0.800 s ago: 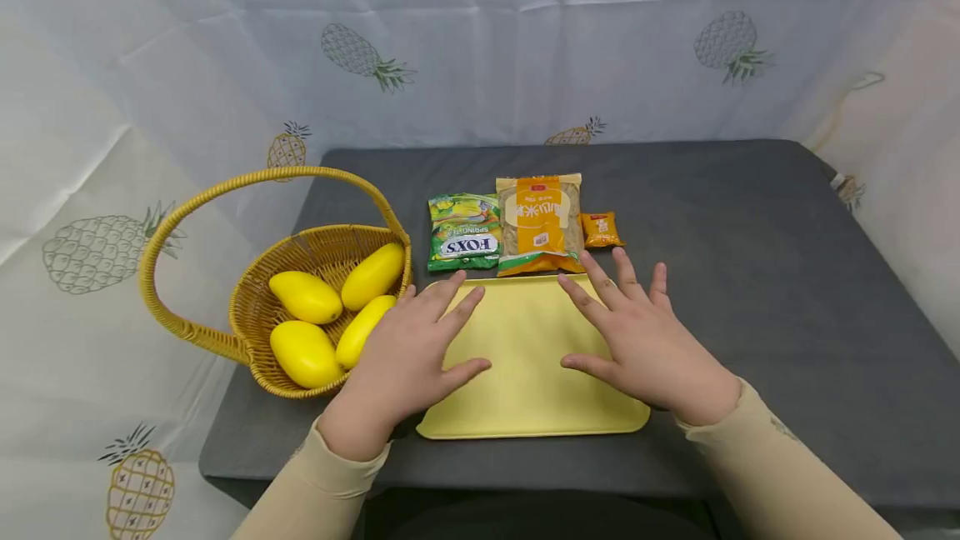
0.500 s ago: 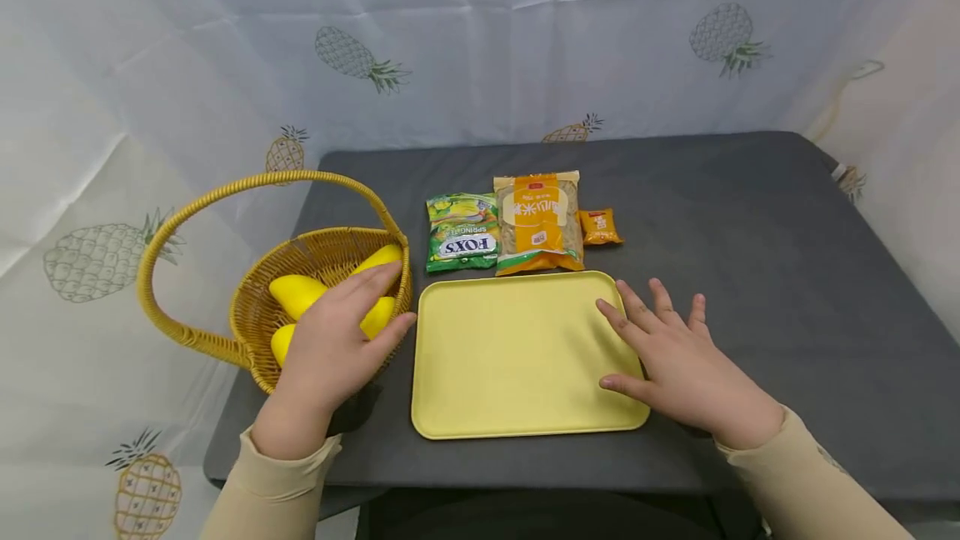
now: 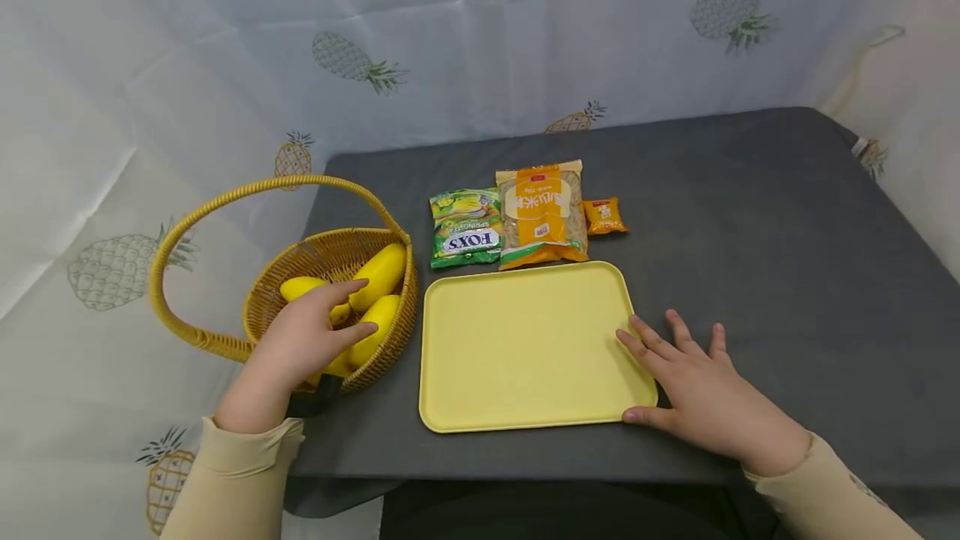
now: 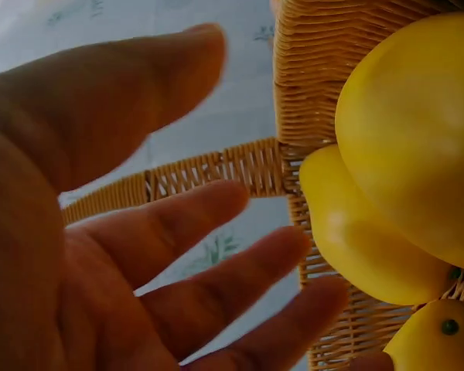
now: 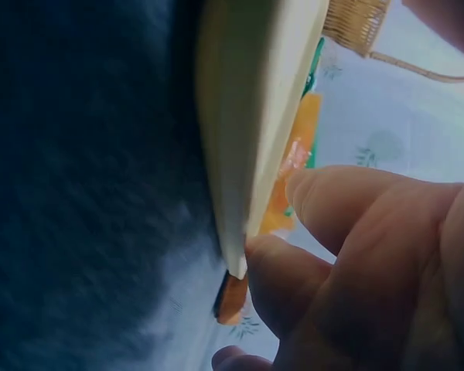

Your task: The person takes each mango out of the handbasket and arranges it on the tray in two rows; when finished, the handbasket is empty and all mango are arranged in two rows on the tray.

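Small curtained-off work spot, looks staged; pale fabric [image 3: 487,90] printed with pineapples [image 3: 723,7] hangs behind the bench [image 3: 750,273] and along its left and right sides; it hides the room beyond, so can't tell home, office or lab; bench top dark grey, cloth-like, rounded far corner; tray [image 3: 525,348], wicker basket [image 3: 401,340] of yellow fruit [image 3: 381,269] and food packets [image 3: 543,227] are household, kitchen-type stuff.
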`<control>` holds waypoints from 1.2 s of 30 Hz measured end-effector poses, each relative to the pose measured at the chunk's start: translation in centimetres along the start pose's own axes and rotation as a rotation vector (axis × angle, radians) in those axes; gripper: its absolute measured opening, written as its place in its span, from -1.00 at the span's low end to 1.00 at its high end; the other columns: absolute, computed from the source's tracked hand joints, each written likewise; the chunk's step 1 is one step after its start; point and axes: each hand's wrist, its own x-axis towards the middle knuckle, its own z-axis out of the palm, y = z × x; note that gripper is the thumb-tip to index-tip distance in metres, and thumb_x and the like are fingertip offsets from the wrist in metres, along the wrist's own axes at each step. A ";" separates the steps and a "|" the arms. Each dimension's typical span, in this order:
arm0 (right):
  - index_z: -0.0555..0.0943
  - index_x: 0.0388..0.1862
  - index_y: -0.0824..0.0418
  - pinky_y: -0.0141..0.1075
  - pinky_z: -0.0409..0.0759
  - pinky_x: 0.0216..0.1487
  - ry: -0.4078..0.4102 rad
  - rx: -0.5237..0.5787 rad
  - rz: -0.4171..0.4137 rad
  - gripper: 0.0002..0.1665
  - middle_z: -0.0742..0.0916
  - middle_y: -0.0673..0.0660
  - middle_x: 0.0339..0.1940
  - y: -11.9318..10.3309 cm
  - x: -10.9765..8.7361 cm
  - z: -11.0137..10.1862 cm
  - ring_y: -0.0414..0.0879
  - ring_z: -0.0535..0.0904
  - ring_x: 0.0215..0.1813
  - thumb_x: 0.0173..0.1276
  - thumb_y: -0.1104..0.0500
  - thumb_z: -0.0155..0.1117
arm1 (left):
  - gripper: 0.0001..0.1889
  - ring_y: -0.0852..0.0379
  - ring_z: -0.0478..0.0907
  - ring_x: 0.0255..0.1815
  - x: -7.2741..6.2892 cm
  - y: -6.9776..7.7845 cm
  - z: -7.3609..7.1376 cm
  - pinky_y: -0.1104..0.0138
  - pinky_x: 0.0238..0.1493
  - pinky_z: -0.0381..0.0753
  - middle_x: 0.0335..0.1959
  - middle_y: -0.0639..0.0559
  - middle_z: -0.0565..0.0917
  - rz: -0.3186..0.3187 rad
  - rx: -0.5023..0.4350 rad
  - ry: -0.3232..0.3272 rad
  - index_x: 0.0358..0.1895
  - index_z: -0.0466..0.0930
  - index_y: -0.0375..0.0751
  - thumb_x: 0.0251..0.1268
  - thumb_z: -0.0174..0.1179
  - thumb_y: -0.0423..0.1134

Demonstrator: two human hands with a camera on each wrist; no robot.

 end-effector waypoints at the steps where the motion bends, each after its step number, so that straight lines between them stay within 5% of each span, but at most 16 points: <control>1: 0.28 0.82 -0.07 0.80 -0.36 0.46 0.002 0.002 -0.001 0.27 0.25 0.19 0.85 0.0 0.0 0.1 0.61 -0.05 0.78 0.27 -0.55 0.47 | -0.20 -0.44 0.49 0.53 0.1 -0.2 0.1 -0.37 0.44 0.51 0.58 -0.33 0.53 0.002 0.007 -0.017 0.65 0.44 -0.25 0.51 0.45 0.07; 11: 0.28 0.82 -0.10 0.80 -0.39 0.45 0.011 0.006 0.007 0.23 0.22 0.18 0.87 0.2 0.0 0.4 0.62 -0.05 0.78 0.30 -0.49 0.51 | -0.26 -0.22 0.68 0.28 1.2 -0.6 0.5 -0.18 0.30 0.65 0.36 -0.26 0.72 0.016 0.011 -0.140 0.61 0.51 -0.23 0.48 0.49 -0.02; 24: 0.28 0.82 -0.08 0.79 -0.43 0.45 0.014 0.024 -0.004 0.24 0.21 0.18 0.87 0.5 -0.2 0.3 0.62 -0.04 0.78 0.30 -0.48 0.52 | -0.20 -0.08 0.63 0.06 2.3 -0.6 1.0 -0.02 0.15 0.67 0.26 -0.20 0.74 -0.009 -0.013 -0.252 0.66 0.42 -0.23 0.43 0.50 -0.12; 36: 0.28 0.82 -0.08 0.79 -0.41 0.46 0.021 0.063 -0.012 0.24 0.22 0.19 0.86 0.6 -0.2 0.9 0.63 -0.02 0.77 0.29 -0.46 0.54 | -0.23 -0.10 0.60 0.04 2.5 -0.8 0.1 0.12 0.03 0.61 0.25 -0.23 0.72 -0.026 -0.044 -0.259 0.66 0.43 -0.21 0.38 0.37 -0.19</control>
